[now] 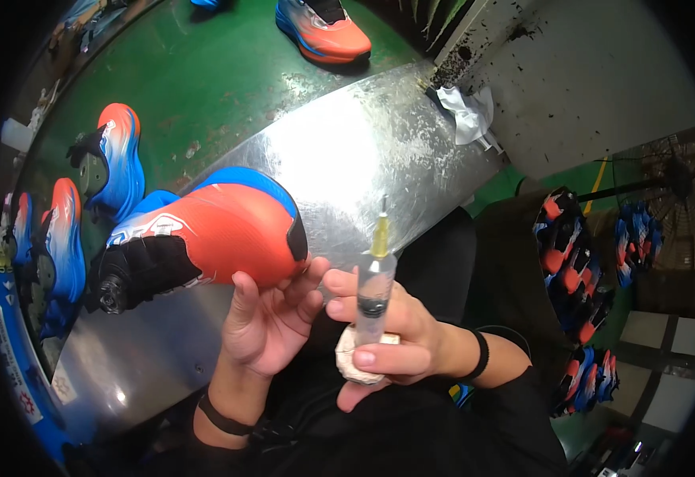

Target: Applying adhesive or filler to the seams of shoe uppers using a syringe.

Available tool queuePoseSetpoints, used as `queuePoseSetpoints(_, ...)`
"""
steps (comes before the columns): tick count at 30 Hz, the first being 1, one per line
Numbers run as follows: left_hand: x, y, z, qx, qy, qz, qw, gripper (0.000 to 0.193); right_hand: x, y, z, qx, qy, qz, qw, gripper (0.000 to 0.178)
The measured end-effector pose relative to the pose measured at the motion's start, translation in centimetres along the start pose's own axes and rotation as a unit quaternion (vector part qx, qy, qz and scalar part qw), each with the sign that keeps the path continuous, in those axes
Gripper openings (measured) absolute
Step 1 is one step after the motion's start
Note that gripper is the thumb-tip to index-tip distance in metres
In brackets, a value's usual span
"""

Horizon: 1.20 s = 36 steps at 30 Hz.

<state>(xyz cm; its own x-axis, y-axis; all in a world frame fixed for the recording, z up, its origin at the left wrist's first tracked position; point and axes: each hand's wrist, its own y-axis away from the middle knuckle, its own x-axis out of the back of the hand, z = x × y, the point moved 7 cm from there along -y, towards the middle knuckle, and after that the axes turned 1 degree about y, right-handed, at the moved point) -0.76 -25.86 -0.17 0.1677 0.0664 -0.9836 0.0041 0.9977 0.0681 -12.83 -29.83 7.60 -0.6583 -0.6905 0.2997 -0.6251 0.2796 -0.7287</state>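
A large orange-red and blue shoe (232,226) with a black upper lies tilted at the metal table, its toe toward my hands. My left hand (272,322) is palm up just below the toe, thumb stretched out and fingers apart, with fingertips against or very near the toe edge; whether they bear any weight cannot be made out. In my right hand (403,330) is a clear syringe (376,288) with a yellow needle hub, held upright with the needle up. My right thumb presses near its cream-coloured wrapped lower end (354,359). A dark plunger tip shows inside the barrel.
A green belt-like surface (192,75) runs beyond the metal table (315,151), carrying several similar shoes, one (327,32) at the far side. Crumpled white material (468,113) lies at the table's right corner. Racks of shoes (574,270) and a fan (673,175) stand at right.
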Motion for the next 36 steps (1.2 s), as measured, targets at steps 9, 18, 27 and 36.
queuePoseSetpoints(9,0.4,0.2,-0.3,0.001,-0.021,0.033,0.999,0.048,-1.1,0.2,0.8,-0.003,0.037,-0.003,0.999,0.055)
queuePoseSetpoints(18,0.1,0.1,-0.1,-0.021,0.018,-0.001,1.000,0.055,7.2,5.3,6.0,-0.307,0.086,0.083,0.944,0.070)
queuePoseSetpoints(27,0.5,0.0,-0.1,-0.021,0.028,-0.003,0.999,0.054,6.6,3.8,2.0,-0.258,0.042,-0.063,0.963,0.063)
queuePoseSetpoints(36,0.5,-0.1,-0.3,-0.018,0.003,0.004,1.000,0.054,3.1,-1.2,-2.6,-0.110,-0.129,-0.068,0.983,0.057)
